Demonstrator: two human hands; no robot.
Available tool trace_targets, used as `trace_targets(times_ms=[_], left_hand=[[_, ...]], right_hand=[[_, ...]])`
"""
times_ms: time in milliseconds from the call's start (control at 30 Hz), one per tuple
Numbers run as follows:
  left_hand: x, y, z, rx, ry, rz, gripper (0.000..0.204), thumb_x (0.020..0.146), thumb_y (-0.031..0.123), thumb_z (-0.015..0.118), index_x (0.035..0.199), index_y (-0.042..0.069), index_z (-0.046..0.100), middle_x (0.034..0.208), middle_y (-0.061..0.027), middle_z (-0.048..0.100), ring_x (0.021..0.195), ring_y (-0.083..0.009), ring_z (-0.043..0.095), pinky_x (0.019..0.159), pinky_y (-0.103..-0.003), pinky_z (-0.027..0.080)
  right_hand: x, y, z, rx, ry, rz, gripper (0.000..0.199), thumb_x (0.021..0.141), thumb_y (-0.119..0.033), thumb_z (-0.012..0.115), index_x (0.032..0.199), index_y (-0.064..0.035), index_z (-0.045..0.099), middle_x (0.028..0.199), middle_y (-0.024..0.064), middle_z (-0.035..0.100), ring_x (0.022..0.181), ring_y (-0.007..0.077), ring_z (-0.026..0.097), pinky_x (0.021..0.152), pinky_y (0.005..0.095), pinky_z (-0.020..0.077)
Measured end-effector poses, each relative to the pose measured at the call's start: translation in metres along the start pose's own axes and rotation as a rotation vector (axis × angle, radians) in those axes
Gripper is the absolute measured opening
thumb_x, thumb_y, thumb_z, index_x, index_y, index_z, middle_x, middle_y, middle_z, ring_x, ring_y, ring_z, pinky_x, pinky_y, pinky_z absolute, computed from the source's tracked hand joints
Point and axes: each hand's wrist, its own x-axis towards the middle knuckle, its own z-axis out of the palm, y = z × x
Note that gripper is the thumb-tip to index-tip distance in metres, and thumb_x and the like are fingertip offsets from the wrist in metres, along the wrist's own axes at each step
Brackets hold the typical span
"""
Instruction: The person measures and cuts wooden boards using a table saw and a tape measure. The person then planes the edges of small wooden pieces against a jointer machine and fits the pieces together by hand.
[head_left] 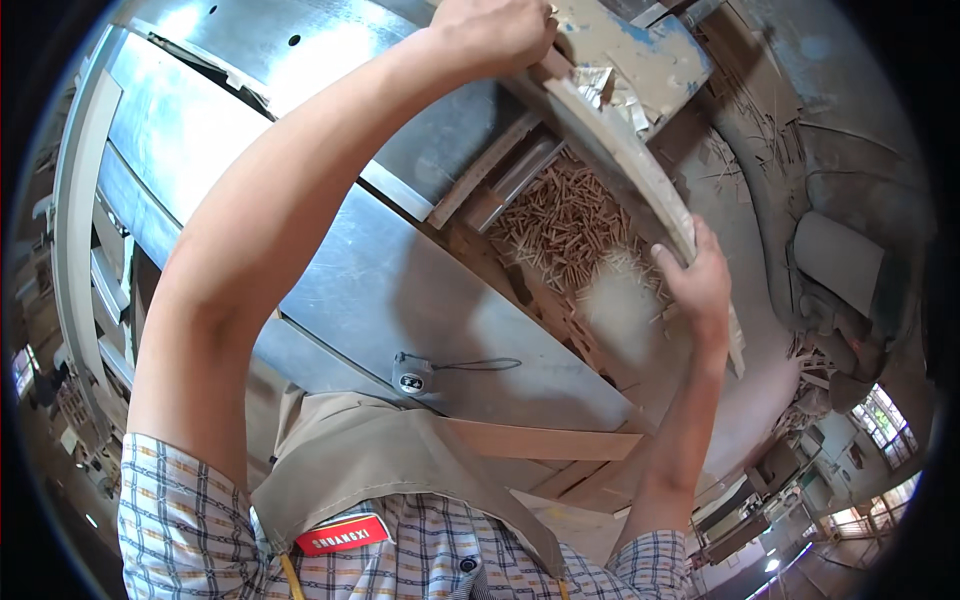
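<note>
A long pale wooden board (640, 165) slants from the top middle down to the right, past the edge of the metal machine table. My left hand (497, 35) is closed at its upper end, high over the table, with the fingertips partly hidden. Lower down, my right hand (697, 278) grips the same board, thumb on the near side and fingers behind it. The board's lower end sticks out beyond this hand. Close to my apron, a small tape measure (411, 377) with a dark cord lies on the metal table (480, 370).
Beyond the table edge is a heap of short wooden offcuts (570, 220) with pale sawdust around it. A worn, paint-stained box (635, 50) stands at the top with scraps on it. A thick hose (755, 200) and a grey cylinder (840, 260) are on the right.
</note>
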Motion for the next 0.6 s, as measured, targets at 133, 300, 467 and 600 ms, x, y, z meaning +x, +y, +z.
trace_targets(times_ms=[133,300,467,600], left_hand=[[-0.031,0.0,0.0,-0.041,-0.037,-0.052,0.036,0.097,0.032,0.061,0.079,0.007,0.078,0.079,-0.0198,0.076,0.073,-0.0391,0.076,0.068,-0.051,0.06],[-0.061,-0.009,0.004,0.006,0.068,-0.015,0.035,0.107,0.034,0.058,0.093,0.006,0.074,0.083,-0.018,0.074,0.081,-0.0393,0.074,0.075,-0.05,0.06],[-0.084,-0.007,0.003,-0.023,0.074,-0.012,0.036,0.107,0.034,0.058,0.091,0.005,0.073,0.078,-0.0186,0.072,0.078,-0.0407,0.072,0.073,-0.051,0.059],[-0.096,-0.015,0.003,-0.105,0.284,0.072,0.022,0.102,0.024,0.063,0.095,0.006,0.072,0.083,-0.0153,0.072,0.082,-0.0372,0.071,0.077,-0.047,0.057]], right_hand=[[-0.027,-0.016,0.013,-0.04,-0.055,0.032,0.074,0.089,-0.033,0.082,0.148,0.0038,0.056,0.138,0.0253,0.066,0.123,0.0458,0.064,0.108,0.0502,0.0496],[-0.048,-0.029,0.025,-0.056,-0.024,0.017,0.073,0.087,-0.028,0.084,0.148,0.0022,0.056,0.135,0.0231,0.067,0.125,0.0424,0.064,0.107,0.0467,0.0505],[-0.07,-0.038,0.025,-0.076,-0.076,0.049,0.076,0.087,-0.031,0.083,0.15,0.0012,0.054,0.138,0.0228,0.066,0.127,0.042,0.063,0.109,0.0481,0.0491],[-0.071,-0.041,0.027,-0.066,-0.105,0.064,0.079,0.086,-0.031,0.083,0.152,0.0008,0.052,0.14,0.0228,0.064,0.13,0.0417,0.061,0.112,0.05,0.047]])
